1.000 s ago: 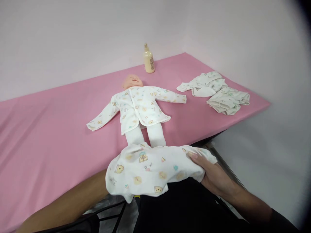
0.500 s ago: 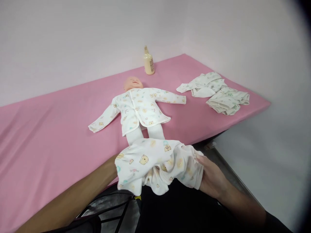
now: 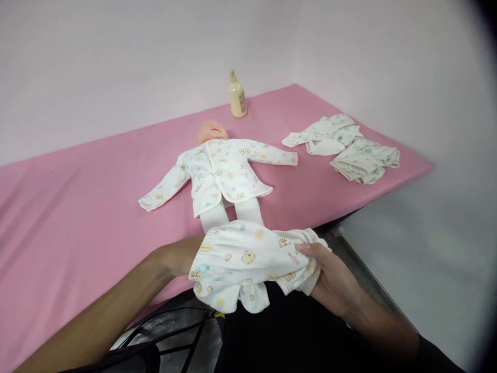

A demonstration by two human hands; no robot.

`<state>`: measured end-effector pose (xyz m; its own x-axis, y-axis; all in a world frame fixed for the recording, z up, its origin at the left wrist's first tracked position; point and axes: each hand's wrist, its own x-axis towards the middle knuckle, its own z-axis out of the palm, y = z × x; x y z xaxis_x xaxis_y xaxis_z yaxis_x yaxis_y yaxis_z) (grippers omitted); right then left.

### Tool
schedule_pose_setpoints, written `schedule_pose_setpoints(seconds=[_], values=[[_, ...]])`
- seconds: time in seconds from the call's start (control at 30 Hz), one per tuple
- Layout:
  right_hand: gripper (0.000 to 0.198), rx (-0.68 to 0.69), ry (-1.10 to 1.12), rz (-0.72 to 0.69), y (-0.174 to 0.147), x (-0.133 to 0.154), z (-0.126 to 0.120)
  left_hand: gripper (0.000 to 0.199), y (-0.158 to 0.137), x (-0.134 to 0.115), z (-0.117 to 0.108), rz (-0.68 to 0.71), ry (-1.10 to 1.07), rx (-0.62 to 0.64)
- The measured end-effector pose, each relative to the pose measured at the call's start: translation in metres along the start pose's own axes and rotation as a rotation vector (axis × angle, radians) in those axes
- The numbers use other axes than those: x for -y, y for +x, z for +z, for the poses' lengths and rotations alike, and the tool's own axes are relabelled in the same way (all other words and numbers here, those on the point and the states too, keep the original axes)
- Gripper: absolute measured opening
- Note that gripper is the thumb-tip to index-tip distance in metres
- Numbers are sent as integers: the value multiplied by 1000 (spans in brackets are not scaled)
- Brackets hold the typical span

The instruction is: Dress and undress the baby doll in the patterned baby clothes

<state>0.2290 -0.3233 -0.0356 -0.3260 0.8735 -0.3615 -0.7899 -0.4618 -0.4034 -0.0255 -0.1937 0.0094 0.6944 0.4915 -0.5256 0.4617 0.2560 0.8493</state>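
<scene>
A pair of white baby pants with a bear print is stretched between my hands, just in front of the bed's edge. My right hand grips the bunched fabric at the right end, thumb on top. At the left end, my left hand reaches into the gathered waistband; cloth hides its fingers. Just beyond lies a baby doll on its back, arms spread, in a matching white jacket. White-covered legs stick out below the jacket, their lower ends hidden behind the pants.
Pink sheeting covers the bed. A cream pump bottle stands near the back wall. Crumpled white baby clothes with a green print lie at the right. Below the near edge is a black metal frame.
My right hand has shifted slightly left and taken in more of the fabric, thumb now over the top. My left wrist shows more, and the pants have turned and smoothed out.
</scene>
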Motion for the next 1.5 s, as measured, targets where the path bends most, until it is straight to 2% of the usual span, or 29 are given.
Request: schedule_pose_setpoints(seconds=[0.03,0.07,0.1,0.2,0.27,0.33,0.47,0.6,0.8,0.97,1.07,1.13,1.23,1.3,1.37,1.43,1.5], values=[[43,3,5,5,-1,-1,0,11,-4,-9,2,-24,-5,48],[43,4,8,12,-2,-3,1,7,-9,-15,5,-45,-61,32],[43,5,9,20,-3,-5,1,13,-12,-19,8,-53,-135,-17],[44,11,24,50,-5,-13,4,30,-24,-18,15,9,-341,-291],[45,-4,41,61,-4,-19,7,35,-29,-14,21,72,-328,-418],[48,-13,63,61,-1,-26,12,39,-33,-13,31,84,-211,-465],[54,20,71,83,5,-34,26,38,-38,-19,54,83,38,-486],[56,-2,19,112,5,-33,42,32,-43,-21,65,128,133,-523],[51,-113,73,99,1,-33,49,25,-49,-19,62,115,206,-572],[45,-29,121,62,8,-38,50,23,-45,-21,64,131,173,-484],[43,33,131,-1,13,-37,52,22,-38,-15,64,89,169,-452],[43,41,125,-32,15,-36,53,25,-34,-12,61,49,156,-434],[41,12,114,-33,13,-36,54,32,-31,-14,52,64,174,-399],[36,-32,103,-28,10,-39,56,29,-30,-21,40,103,268,-382],[27,-63,83,-39,5,-43,59,25,-25,-30,26,161,453,-409],[17,-64,62,-62,2,-49,62,26,-14,-37,14,298,727,-472],[14,-59,53,-91,-1,-54,65,31,3,-40,7,497,1062,-441]])
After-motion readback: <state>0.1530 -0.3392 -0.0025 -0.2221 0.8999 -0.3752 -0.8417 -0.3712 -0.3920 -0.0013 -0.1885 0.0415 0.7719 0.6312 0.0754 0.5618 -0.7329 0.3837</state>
